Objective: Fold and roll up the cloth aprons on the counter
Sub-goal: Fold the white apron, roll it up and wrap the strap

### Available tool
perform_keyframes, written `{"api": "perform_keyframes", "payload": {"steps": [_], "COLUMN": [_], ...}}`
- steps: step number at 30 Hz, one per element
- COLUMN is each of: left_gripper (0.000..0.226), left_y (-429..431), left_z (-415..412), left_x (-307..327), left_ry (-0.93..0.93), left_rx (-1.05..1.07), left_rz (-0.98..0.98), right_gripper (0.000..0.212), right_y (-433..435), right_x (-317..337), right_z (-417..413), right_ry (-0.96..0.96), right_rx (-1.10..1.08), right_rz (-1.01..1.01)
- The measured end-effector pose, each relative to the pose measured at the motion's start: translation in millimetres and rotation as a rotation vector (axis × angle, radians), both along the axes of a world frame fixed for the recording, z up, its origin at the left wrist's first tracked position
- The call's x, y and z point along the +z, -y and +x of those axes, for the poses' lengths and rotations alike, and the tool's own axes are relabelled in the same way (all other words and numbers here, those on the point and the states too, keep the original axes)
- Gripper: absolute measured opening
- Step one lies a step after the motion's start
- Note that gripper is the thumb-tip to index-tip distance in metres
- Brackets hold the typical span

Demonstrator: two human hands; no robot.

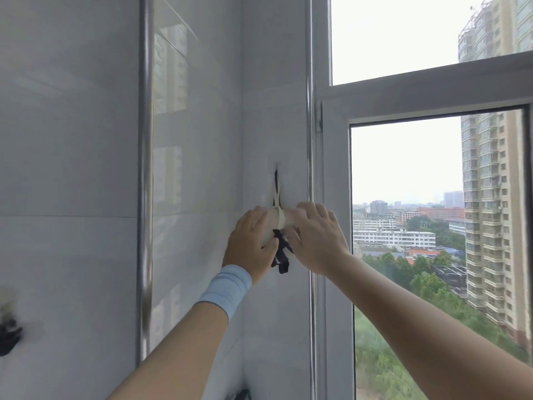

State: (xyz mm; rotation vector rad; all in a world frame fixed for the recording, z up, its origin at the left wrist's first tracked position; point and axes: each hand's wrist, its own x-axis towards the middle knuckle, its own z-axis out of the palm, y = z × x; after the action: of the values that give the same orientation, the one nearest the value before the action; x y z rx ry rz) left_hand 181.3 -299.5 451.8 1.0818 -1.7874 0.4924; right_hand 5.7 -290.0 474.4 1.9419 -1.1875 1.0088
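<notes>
A rolled-up pale apron (pixel 281 219) hangs against the white tiled wall by its straps, which run up to a small hook (pixel 276 168). Black straps (pixel 281 255) dangle below the roll. My left hand (pixel 251 243), with a light blue wristband, grips the roll's left end. My right hand (pixel 317 235) grips its right end, fingers curled over the top. The counter is out of view.
A window frame (pixel 331 197) stands just right of my hands, with city buildings outside. A chrome pipe (pixel 145 168) runs vertically down the wall at the left. A dark blurred hook or object (pixel 8 336) sits on the wall at the lower left.
</notes>
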Motion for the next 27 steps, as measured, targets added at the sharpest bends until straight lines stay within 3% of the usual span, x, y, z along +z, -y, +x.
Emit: {"api": "perform_keyframes", "payload": {"steps": [4, 8, 17, 23, 27], "left_gripper": [0.045, 0.028, 0.02, 0.029, 0.046], "left_y": [-36, -76, -159, -228, -264], "left_z": [-20, -51, -108, -131, -133], "left_x": [-35, -113, -314, -429, -488], "left_ry": [-0.07, -0.03, -0.027, 0.103, 0.292], "left_rx": [0.0, -0.085, -0.105, -0.041, 0.0], "left_rz": [-0.102, 0.051, 0.725, 1.148, 1.423], "right_gripper": [0.034, 0.031, 0.028, 0.034, 0.044], "right_y": [-33, -70, -156, -224, -261], "right_x": [-44, -129, -341, -474, -544], "right_z": [-13, -35, -99, -136, -139], "right_ry": [0.074, 0.086, 0.152, 0.091, 0.029], "right_rx": [0.066, 0.1, 0.064, -0.051, -0.129], "right_rz": [0.033, 0.207, 0.807, 1.209, 1.451]}}
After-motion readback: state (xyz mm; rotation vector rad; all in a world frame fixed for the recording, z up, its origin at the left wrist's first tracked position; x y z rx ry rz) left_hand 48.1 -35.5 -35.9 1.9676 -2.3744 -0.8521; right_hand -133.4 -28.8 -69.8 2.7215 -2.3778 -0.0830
